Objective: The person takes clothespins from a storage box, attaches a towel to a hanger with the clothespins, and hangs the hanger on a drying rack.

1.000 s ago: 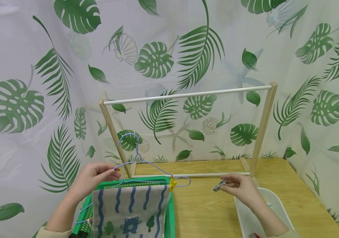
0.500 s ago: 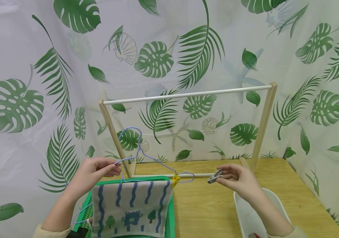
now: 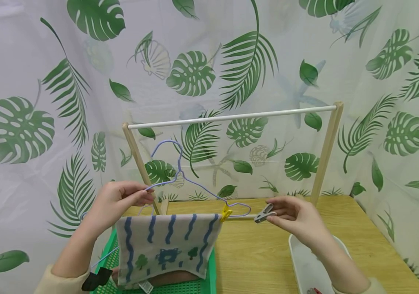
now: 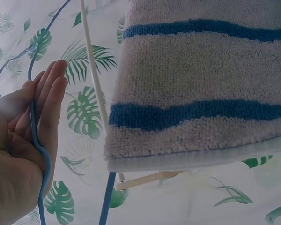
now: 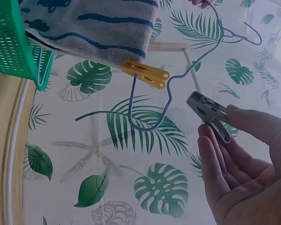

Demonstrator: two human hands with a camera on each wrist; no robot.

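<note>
My left hand [image 3: 119,204] pinches the left shoulder of a blue wire hanger [image 3: 203,188], its hook pointing up. Over the hanger's lower bar hangs a light towel [image 3: 169,241] with wavy blue stripes and small tree prints. A yellow clothespin [image 3: 226,212] grips the towel's right top corner to the hanger; the left wrist view shows the towel's other corner [image 4: 131,154] with no clip on it. Between thumb and fingers my right hand [image 3: 297,220] holds a grey clothespin [image 5: 210,115], just right of the hanger's end.
Under the towel stands a green basket [image 3: 211,269] with another hanger and cloth in it. A white tray [image 3: 297,261] lies below my right forearm. Behind is a wooden rack with a white top rail [image 3: 231,117] on the wooden table [image 3: 253,253].
My left hand has lifted the hanger and towel up and slightly right, above the basket. My right hand has moved a little up and left with the grey clothespin, closer to the hanger.
</note>
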